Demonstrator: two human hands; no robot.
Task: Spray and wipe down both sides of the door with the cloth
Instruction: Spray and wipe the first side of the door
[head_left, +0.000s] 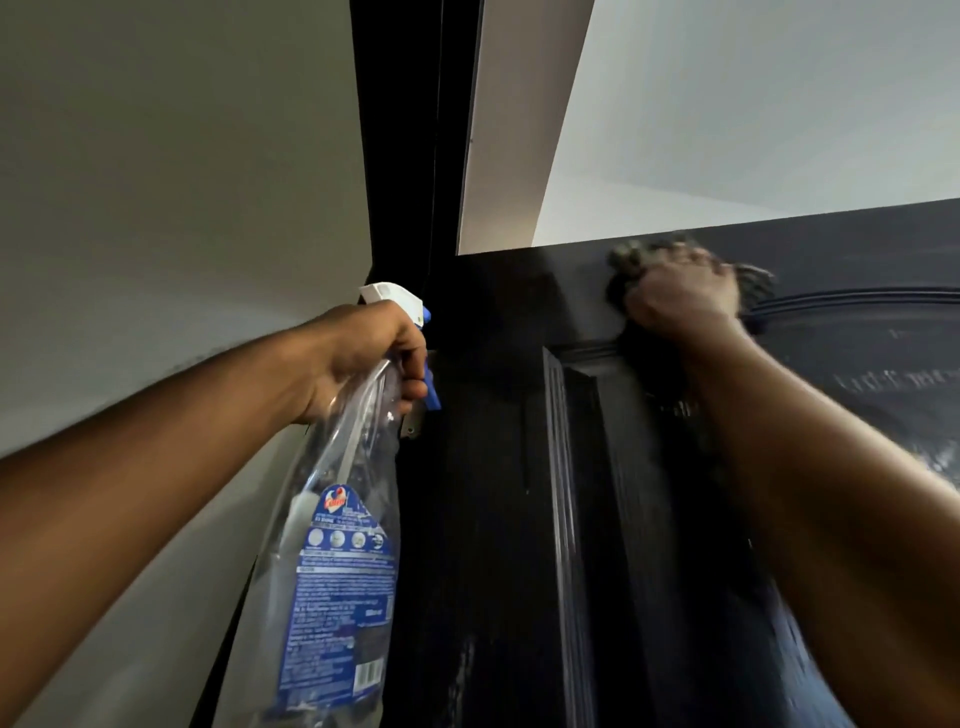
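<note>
Up at the top rail of the door (493, 519), the right hand (680, 296) has its fingers curled tight around a bunched dark cloth (631, 260) and presses it flat to the black paint just under the door's top edge. The hand is blurred, so I cannot make out each finger. Pale wet streaks show on the door face to the right of it, above the moulded panel (571, 467).

Lower and to the left, the left hand (363, 353) grips the neck of a clear spray bottle (343, 493), fingers (413, 358) wrapped over the blue trigger (431, 384). The white nozzle (387, 293) points at the door, near its hinge side. The bottle's long axis slants from the hand down and back toward the person, label outward.

The door stands upright, its long axis vertical, this face turned to the person, beside the dark frame (400, 156) and the pale wall (156, 208).

By my reckoning this is the wiping step, begun at the top of the first side. Next the cloth needs carrying down over the panel mouldings with firm pressure, with fresh spray where the paint looks dry. The far side is out of sight.
</note>
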